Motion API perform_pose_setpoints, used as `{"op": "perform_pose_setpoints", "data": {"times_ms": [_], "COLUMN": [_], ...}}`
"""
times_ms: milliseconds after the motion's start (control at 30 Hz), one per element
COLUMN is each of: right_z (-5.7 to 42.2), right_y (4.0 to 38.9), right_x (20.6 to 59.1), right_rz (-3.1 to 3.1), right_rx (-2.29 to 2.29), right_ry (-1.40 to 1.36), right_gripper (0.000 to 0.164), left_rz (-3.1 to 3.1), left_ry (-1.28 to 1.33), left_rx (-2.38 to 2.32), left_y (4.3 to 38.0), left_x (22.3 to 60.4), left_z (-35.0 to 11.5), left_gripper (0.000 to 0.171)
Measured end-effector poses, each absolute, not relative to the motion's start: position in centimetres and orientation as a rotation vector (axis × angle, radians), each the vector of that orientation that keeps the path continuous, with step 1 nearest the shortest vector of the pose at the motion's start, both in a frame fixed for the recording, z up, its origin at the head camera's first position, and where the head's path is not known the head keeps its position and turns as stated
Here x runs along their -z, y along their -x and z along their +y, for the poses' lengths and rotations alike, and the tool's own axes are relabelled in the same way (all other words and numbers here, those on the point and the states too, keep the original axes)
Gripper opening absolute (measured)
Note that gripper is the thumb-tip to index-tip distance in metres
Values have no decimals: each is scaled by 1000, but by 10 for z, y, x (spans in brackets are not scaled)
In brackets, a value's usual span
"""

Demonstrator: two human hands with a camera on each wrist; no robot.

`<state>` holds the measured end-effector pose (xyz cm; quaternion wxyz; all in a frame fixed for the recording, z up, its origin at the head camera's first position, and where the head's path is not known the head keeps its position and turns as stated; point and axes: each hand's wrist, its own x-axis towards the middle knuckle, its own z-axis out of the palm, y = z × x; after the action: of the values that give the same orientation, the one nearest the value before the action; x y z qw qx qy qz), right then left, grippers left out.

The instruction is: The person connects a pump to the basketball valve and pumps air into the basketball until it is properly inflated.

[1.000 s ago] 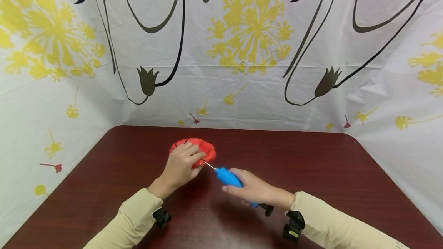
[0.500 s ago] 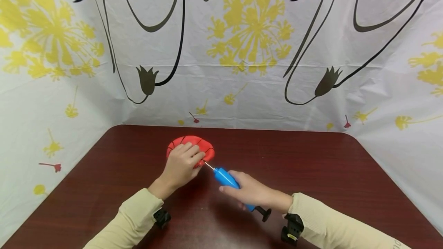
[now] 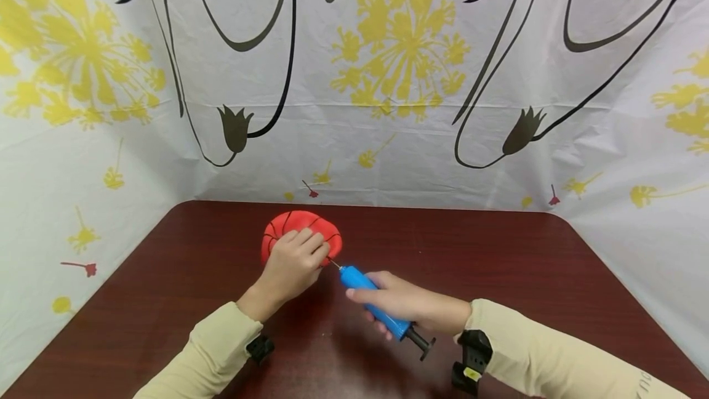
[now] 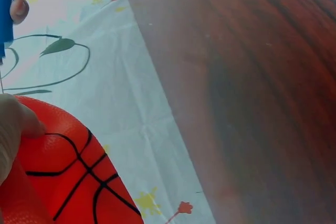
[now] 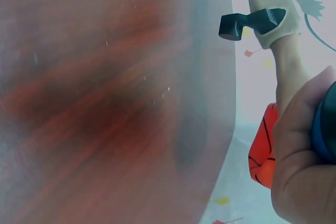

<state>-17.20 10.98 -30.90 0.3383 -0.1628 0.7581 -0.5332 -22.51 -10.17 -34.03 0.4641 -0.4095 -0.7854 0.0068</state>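
Observation:
A soft red ball [image 3: 293, 221] with black basketball lines looks only partly filled, its outline flattened and uneven. My left hand [image 3: 292, 268] grips its near side, fingers curled into it beside a thin needle [image 3: 335, 263]. That needle joins the ball to a blue hand pump [image 3: 353, 278], whose barrel slants down to the right. Around the barrel wraps my right hand [image 3: 404, 300], with the thumb along the top. The black T-shaped pump handle [image 3: 423, 343] sticks out behind. In the left wrist view the ball [image 4: 79, 171] shows up close, with the thumb pressing it.
Dark red-brown table [image 3: 498, 263] with rounded far corners lies under both hands. A white sheet [image 3: 410, 159] printed with yellow and grey plants hangs behind it and along both sides. Each wrist wears a black camera [image 3: 473, 356].
The ball has risen and looks a little fuller. More of the pump's black rod and handle shows behind my right hand, which has turned slightly. My left hand has barely moved.

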Motion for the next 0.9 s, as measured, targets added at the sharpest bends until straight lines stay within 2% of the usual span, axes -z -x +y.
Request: {"op": "perform_pose_setpoints", "data": {"times_ms": [367,667,900], "right_z": [103,99,98], "right_y": [184,188,187], "right_x": [292,292,290], "right_rz": [2169,1950,2227], "right_rx": [1194,1288,1110], "right_ry": [511,457,611], "right_gripper": [36,33,33], "left_rz": [-1942,-1948,-1966], "left_ry": [1029,1059,1060], "left_rx": [-1,91,51], "left_y": [226,225,222], "left_x": [328,329,327], "left_z": [-102,-101,-102], "left_gripper": [28,25,26]}}
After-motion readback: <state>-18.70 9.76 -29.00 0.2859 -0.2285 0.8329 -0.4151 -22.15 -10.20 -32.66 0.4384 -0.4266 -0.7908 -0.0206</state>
